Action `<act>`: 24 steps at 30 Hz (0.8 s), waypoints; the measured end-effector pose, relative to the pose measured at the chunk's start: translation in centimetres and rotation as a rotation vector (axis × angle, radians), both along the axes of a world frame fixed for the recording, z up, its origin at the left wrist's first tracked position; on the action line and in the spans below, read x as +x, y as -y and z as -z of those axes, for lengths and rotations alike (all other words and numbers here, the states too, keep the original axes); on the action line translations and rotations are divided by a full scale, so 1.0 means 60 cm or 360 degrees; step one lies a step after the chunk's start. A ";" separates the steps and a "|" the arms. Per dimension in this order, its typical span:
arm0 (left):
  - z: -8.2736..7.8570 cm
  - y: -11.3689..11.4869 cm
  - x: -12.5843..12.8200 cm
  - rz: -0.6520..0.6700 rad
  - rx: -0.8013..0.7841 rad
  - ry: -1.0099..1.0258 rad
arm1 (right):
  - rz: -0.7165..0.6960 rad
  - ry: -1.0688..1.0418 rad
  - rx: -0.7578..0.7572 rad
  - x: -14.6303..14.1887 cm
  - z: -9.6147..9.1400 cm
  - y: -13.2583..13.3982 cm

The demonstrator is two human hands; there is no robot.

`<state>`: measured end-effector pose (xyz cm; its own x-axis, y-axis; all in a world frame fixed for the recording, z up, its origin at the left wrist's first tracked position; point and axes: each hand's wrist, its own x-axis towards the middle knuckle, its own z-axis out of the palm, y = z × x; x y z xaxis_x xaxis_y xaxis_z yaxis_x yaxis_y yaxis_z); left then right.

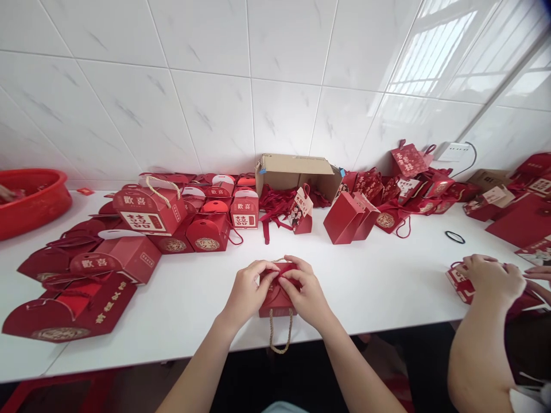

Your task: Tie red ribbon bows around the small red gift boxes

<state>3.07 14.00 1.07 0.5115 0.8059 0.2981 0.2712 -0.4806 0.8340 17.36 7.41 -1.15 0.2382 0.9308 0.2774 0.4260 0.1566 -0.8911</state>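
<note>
A small red gift box [278, 307] with twisted rope handles stands in front of me near the table's front edge. One rope handle hangs down over the edge. From the left, my left hand [252, 289] pinches at the box's top, thumb and index finger together. My right hand [305, 291] mirrors it from the right, its fingertips nearly meeting the left ones. A bit of dark red material shows between the fingertips; whether it is ribbon or a box flap I cannot tell. The fingers cover much of the box's top.
Many red gift boxes [209, 232] crowd the left of the white table [193, 298]. A cardboard box [297, 165] with red ribbons [275, 206] stands by the wall. Red paper bags [342, 218] are right of it. At right, a co-worker's hand [491, 278] handles another red box.
</note>
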 end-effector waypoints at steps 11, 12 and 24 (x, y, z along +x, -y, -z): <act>0.008 0.013 -0.007 0.0006 0.0203 -0.0024 | 0.0127 -0.0226 0.0050 -0.015 0.015 -0.008; 0.008 0.017 -0.011 0.0027 0.0200 -0.0046 | 0.0104 -0.0231 0.0068 -0.014 0.014 -0.007; 0.032 -0.006 -0.015 0.0051 0.0089 0.0118 | -0.0042 0.0036 -0.0102 0.002 -0.024 0.042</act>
